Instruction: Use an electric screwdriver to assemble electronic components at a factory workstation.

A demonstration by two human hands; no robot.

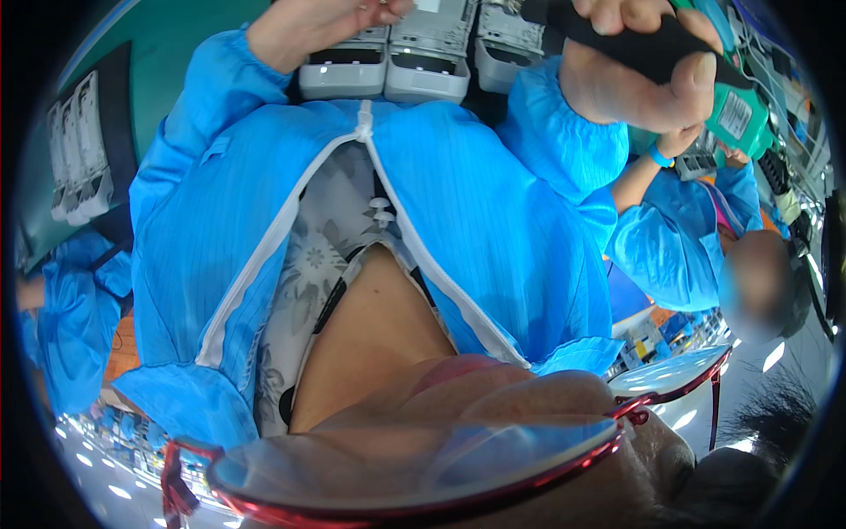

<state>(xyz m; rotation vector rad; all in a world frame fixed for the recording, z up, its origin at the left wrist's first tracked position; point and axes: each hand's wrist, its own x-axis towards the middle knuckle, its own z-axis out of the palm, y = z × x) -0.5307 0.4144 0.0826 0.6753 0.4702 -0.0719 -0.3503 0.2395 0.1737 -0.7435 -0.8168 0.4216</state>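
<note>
At the top edge my left hand [319, 28] reaches over grey-white plastic housings, its visible fingertips curled together. The frame cuts off part of it, and I cannot make out what is between the fingers. My right hand [639, 84], upper right, is closed around a black elongated object [648, 55] whose kind I cannot tell. Nearest my body lie a left housing [342, 79], a middle housing [427, 79] and a right housing [504, 63]. They are open, with dark hollows at their near ends.
Several similar housings [81, 154] lie on a black mat [122, 132] over a green surface [167, 53] at the left. At the right, a co-worker in a blue smock [670, 238] handles a grey part beside a green device [738, 115]. Another blue sleeve [79, 300] shows at far left.
</note>
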